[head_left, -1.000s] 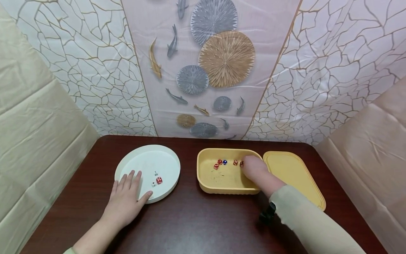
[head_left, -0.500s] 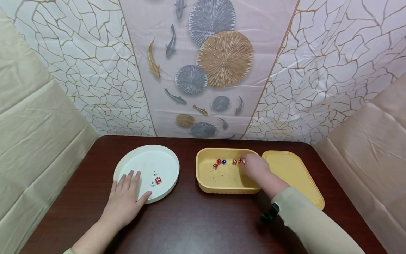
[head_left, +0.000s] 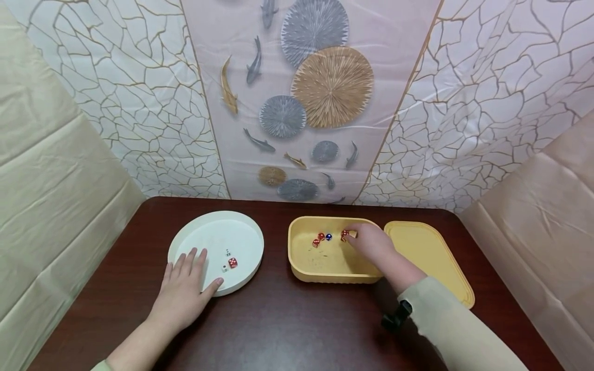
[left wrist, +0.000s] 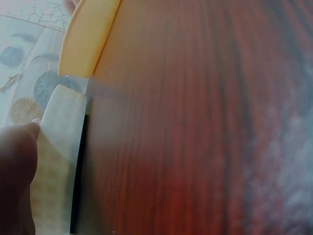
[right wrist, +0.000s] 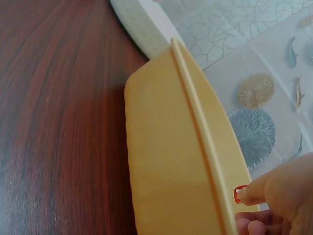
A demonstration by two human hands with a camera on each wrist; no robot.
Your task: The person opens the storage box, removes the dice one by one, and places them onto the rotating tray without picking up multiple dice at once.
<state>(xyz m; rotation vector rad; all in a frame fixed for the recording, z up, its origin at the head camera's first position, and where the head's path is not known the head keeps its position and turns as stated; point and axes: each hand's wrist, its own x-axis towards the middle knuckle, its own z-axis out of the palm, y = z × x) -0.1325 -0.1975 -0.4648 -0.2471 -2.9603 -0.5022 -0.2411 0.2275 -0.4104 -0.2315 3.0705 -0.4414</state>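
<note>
Inside the yellow box, my right hand pinches a red die between thumb and fingertips. In the head view that die overlaps another red one near the fingertips. Two red dice and a blue die lie in the box to the left. My left hand lies over the near-left rim of the round white tray, fingers straight and thumb spread to the right. On the tray sit a red die and two white dice.
The yellow lid lies flat to the right of the box, partly behind the right forearm. Box, lid and tray all stand on a dark brown table. A patterned cloth wall rises behind its far edge.
My right hand has shifted a little left and up inside the box, its fingertips coming into view with the red die. The left hand has stayed on the tray rim.
</note>
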